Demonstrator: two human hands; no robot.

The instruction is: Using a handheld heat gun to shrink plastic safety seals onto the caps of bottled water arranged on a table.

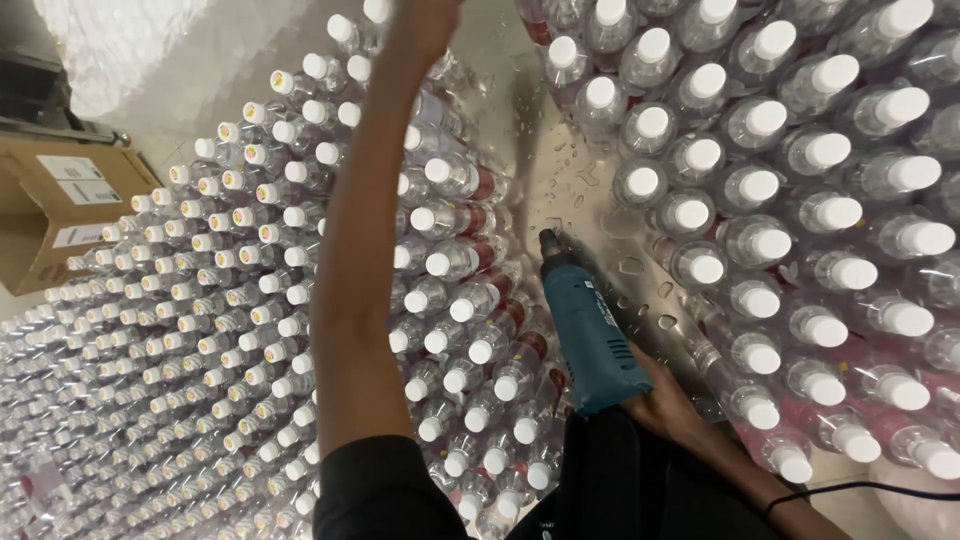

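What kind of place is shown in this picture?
Probably a bottling or packing workshop: rows of clear white-capped bottles fill the view, the right hand holds a teal heat gun over wet plastic film, and cardboard boxes stand nearby.

You have one open lane: the wet, bare strip of surface (590, 205) running between the two bottle fields. The left bottle block (230, 300) and the right bottle block (800, 200) stand cap to cap with no gap wide enough for a hand. The blue heat gun (590, 330) occupies the lower part of the lane. A cardboard box (60, 215) closes the far left edge.
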